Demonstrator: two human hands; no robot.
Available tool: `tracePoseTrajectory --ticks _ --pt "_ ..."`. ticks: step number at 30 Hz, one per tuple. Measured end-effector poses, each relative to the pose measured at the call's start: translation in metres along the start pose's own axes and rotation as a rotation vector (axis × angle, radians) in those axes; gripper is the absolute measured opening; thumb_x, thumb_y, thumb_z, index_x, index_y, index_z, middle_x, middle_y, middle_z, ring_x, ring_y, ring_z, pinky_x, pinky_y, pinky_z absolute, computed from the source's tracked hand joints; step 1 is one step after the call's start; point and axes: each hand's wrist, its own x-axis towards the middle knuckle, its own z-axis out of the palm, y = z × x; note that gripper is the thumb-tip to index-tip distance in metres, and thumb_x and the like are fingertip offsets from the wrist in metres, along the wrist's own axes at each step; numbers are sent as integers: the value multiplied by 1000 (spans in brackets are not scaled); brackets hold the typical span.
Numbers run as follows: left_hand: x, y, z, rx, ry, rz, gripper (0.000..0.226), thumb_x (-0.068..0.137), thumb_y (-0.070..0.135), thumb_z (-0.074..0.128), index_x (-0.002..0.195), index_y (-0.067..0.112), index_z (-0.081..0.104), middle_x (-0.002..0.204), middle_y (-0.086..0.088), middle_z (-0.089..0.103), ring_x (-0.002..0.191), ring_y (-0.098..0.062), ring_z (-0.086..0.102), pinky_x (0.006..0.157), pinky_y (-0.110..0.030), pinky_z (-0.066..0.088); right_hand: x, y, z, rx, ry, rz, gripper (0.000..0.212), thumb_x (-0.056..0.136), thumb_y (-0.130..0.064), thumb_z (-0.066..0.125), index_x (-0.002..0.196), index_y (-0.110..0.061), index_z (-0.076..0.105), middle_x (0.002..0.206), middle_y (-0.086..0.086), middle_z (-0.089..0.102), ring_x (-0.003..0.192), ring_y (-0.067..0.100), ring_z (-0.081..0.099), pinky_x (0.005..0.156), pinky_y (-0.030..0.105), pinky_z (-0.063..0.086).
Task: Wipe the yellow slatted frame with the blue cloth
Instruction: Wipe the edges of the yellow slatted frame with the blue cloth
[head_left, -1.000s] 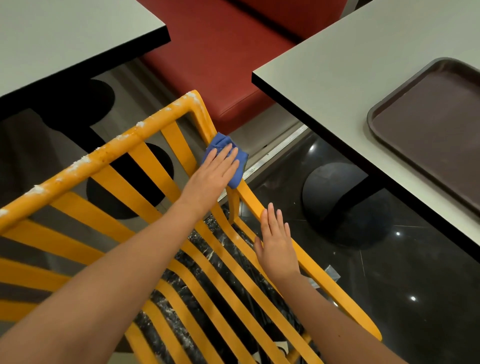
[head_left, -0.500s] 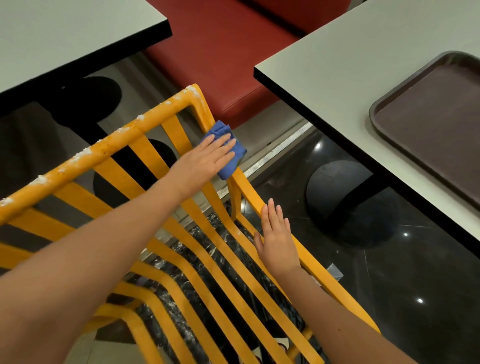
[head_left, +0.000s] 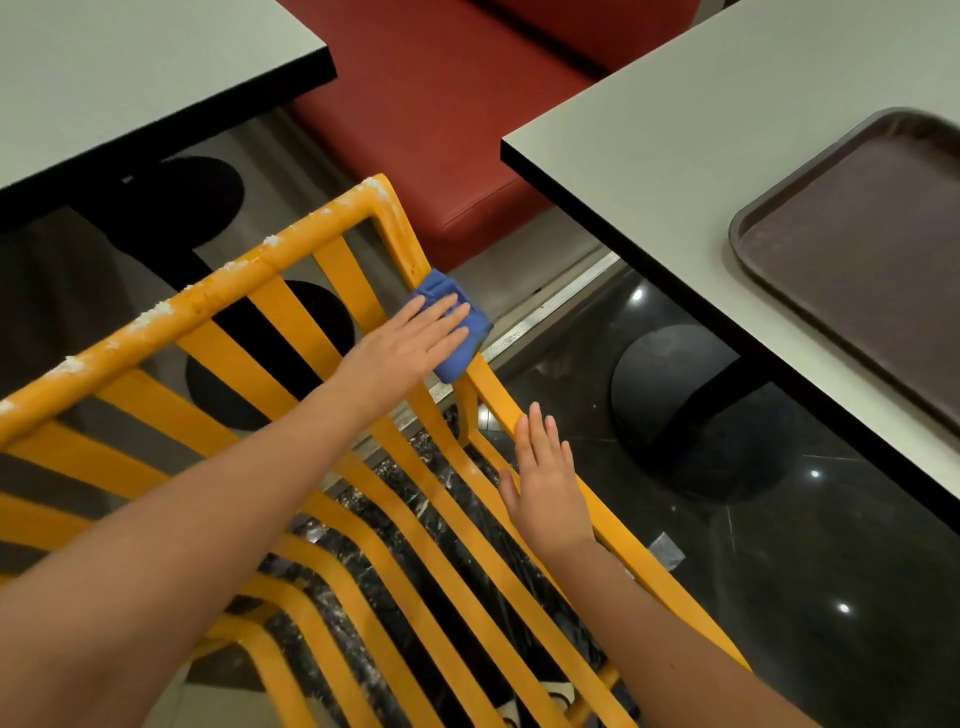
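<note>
Across the last second the left hand (head_left: 410, 340) has slid the blue cloth (head_left: 456, 332) along the side rail, and it now sits slightly farther from the top corner, so the pass looks to be working down that rail while the crumb-speckled top bar is not yet reached.

Starting at nine o'clock: the yellow slatted frame (head_left: 218, 296) runs from there up to its corner near twelve, a smooth, hard-looking bar with rounded edges, dotted with white gritty specks (crumbs or dried residue, hard to say which). Flat slats fan down from it toward six, over a dark marbled floor.

Just past centre, toward one o'clock, the left hand lies flat with fingers straight, pressing the folded cloth against the rail; the cloth looks soft and thick.

At about four o'clock the right hand (head_left: 545, 478) rests on the frame's lower rail, fingers straight and together, holding nothing.

At three o'clock a grey table (head_left: 675, 156) carries a brown tray (head_left: 857, 249) with a raised rim.
</note>
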Motion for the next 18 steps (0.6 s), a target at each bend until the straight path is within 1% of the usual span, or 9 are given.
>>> tracePoseTrajectory --ticks 1,3,5,7,10,12,14,16,18 --pt "1 -10 -2 11 13 -19 69 70 -14 67 134 2 45 142 -17 42 132 -32 39 109 -45 24 0 0 -1 -4 -11 5 62 100 -30 35 150 -11 3 159 7 -5 146 23 -5 120 40 5" --pt "3 -23 -1 52 36 -37 64 69 -16 64 129 -1 49 138 -20 46 128 -34 43 106 -49 27 0 0 -2 -13 -25 11 62 100 -32 32 150 -12 0 159 6 -8 146 22 -8 119 38 2" --pt "5 -23 2 59 88 -55 54 76 -15 49 128 -2 50 137 -21 47 127 -36 44 106 -50 27 0 -2 -1 -13 -14 18 63 100 -33 33 150 -13 0 159 5 -9 146 22 -9 118 38 1" --pt "7 -12 9 26 100 -124 52 79 -8 32 126 -1 52 135 -21 50 125 -36 46 104 -50 29 0 -3 0 -10 -6 23 63 100 -33 34 150 -12 0 159 5 -8 146 22 -8 117 37 0" --pt "8 14 18 -3 91 -160 57 76 -7 26 125 -1 54 133 -20 52 124 -35 48 103 -50 32 0 0 0 -24 -17 11 64 101 -33 33 149 -12 -2 159 6 -10 146 21 -9 116 36 -1" --pt "6 27 23 -35 108 -168 58 74 -12 30 126 -1 53 133 -20 51 124 -36 47 102 -52 31 1 1 -2 -24 -28 1 64 101 -32 33 149 -11 -3 158 6 -11 146 21 -9 116 35 -2" --pt "4 31 22 -69 100 -158 62 68 -21 51 127 -1 52 134 -21 50 125 -36 46 102 -52 30 1 1 -4 -25 -36 0 64 101 -33 32 149 -11 -4 158 6 -11 146 21 -10 116 34 -2" --pt "2 20 12 -51 69 -84 71 64 -18 66 131 2 49 139 -18 46 129 -33 42 106 -47 27 1 0 -5 -30 -44 -1 64 101 -33 32 149 -11 -4 158 6 -12 146 21 -10 117 35 -1" --pt "0 0 -2 19 24 -4 70 73 -11 64 138 7 41 146 -14 37 136 -29 32 111 -42 17 1 -1 -4 -32 -51 4 64 101 -33 33 149 -11 -3 158 6 -11 146 22 -11 117 36 0"
